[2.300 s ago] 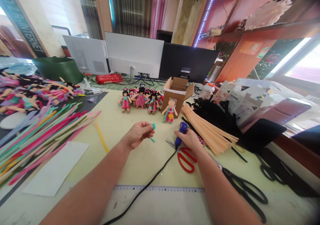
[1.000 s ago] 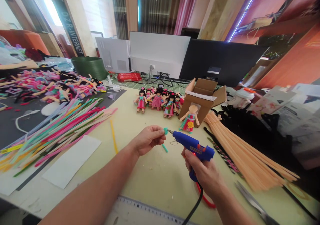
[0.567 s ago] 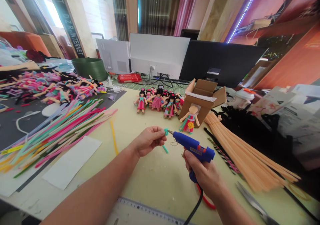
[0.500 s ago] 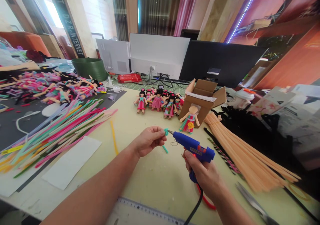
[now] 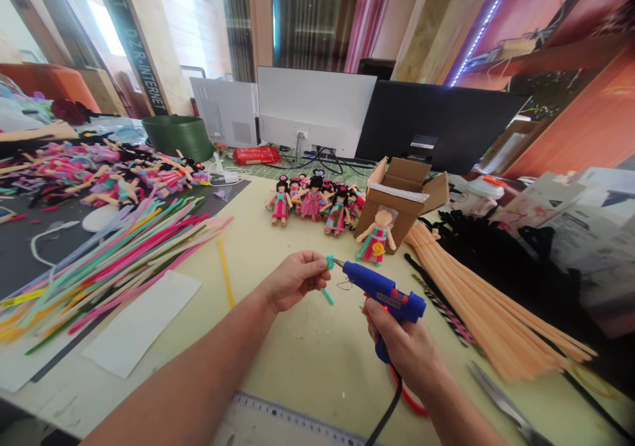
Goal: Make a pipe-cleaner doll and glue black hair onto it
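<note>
My left hand [image 5: 292, 278] is closed in a pinch on a small teal pipe-cleaner piece [image 5: 328, 263], held just above the pale yellow table [image 5: 307, 360]. My right hand [image 5: 404, 343] grips a blue hot glue gun [image 5: 384, 292] by its handle. The gun's metal nozzle points left and touches the curled end of the teal piece. A black cord [image 5: 384, 416] runs from the gun down toward me.
Coloured pipe cleaners [image 5: 109, 261] lie heaped at left, peach ones [image 5: 491, 313] at right. Small dolls [image 5: 312, 201] stand beside an open cardboard box [image 5: 401, 198]; one doll [image 5: 376, 237] leans on it. Scissors [image 5: 501, 400] and a ruler [image 5: 297, 419] lie near me. Monitors [image 5: 317, 108] line the back.
Since 2.3 s ago my right hand lifted the glue gun off the table and brought its nozzle to the teal piece. Over the last second both hands have stayed almost still.
</note>
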The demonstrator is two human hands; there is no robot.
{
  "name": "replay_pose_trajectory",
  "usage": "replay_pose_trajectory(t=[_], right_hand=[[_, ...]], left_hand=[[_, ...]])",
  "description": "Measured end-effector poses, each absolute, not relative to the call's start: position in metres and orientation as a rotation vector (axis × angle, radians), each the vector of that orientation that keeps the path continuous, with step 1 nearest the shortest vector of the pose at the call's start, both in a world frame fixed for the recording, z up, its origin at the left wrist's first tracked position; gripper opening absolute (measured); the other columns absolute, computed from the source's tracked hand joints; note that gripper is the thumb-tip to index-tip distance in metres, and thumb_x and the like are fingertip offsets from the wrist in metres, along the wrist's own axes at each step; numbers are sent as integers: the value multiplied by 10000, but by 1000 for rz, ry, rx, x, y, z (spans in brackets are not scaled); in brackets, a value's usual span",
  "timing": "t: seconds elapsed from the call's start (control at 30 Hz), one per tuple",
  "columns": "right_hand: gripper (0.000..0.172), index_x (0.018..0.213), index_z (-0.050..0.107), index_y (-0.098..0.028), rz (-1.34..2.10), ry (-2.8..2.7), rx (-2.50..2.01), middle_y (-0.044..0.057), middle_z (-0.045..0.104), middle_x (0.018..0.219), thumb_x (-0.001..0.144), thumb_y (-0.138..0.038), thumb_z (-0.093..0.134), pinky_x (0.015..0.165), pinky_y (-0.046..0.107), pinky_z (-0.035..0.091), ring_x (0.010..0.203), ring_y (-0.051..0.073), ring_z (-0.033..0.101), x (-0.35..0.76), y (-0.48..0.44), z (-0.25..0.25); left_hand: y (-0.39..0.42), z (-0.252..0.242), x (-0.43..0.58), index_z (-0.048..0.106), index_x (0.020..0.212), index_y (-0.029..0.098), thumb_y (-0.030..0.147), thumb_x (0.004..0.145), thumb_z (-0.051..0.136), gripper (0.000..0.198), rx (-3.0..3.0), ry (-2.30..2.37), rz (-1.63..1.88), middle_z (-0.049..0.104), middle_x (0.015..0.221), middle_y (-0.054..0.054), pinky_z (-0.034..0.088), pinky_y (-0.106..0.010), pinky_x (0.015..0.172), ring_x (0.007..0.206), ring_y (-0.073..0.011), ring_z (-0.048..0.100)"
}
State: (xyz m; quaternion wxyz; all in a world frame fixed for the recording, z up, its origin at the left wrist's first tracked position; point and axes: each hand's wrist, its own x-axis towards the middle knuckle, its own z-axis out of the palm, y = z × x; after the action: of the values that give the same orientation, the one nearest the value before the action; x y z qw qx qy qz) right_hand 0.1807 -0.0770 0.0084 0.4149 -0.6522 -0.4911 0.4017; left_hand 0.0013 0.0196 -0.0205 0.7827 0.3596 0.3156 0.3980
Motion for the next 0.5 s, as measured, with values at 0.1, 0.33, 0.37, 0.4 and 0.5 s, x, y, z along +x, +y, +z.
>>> replay_pose_trajectory(t=[0.1,0.33,0.37,0.4,0.5], right_hand=[[385,681,540,-182,1026,-1230,-1636,-21,468,524,772,-556,554,453,251,288,495,117,412,181,-77,7],[390,632,518,-190,1011,-1244,-1649,-7,478,539,773,-552,554,480,256,324,527,131,437,181,-77,9],[389,648,527,-188,1014,-1246,-1653,-10,473,536,775,-555,551,482,257,324,523,130,432,181,-77,9],[389,668,539,-185,1017,-1246,-1656,-14,469,532,777,-558,548,482,259,322,516,128,424,181,-77,9],[395,701,558,-180,1022,-1236,-1660,-16,468,533,774,-568,546,472,260,313,502,126,414,181,-77,8]], left_hand=[[19,-20,1,579,722,128,320,630,822,323,772,678,860,648,613,-9,442,-158,517,498,-68,583],[19,-19,2,580,721,128,312,629,824,319,767,674,861,647,611,-9,443,-159,515,496,-67,582],[20,-19,2,579,719,128,312,627,825,321,766,674,862,646,609,-9,443,-158,514,494,-67,581],[20,-20,2,578,718,128,313,626,826,322,766,673,864,646,609,-8,443,-158,514,493,-67,581],[20,-20,1,581,723,129,310,636,820,313,769,670,865,645,610,-8,444,-161,516,496,-68,582]])
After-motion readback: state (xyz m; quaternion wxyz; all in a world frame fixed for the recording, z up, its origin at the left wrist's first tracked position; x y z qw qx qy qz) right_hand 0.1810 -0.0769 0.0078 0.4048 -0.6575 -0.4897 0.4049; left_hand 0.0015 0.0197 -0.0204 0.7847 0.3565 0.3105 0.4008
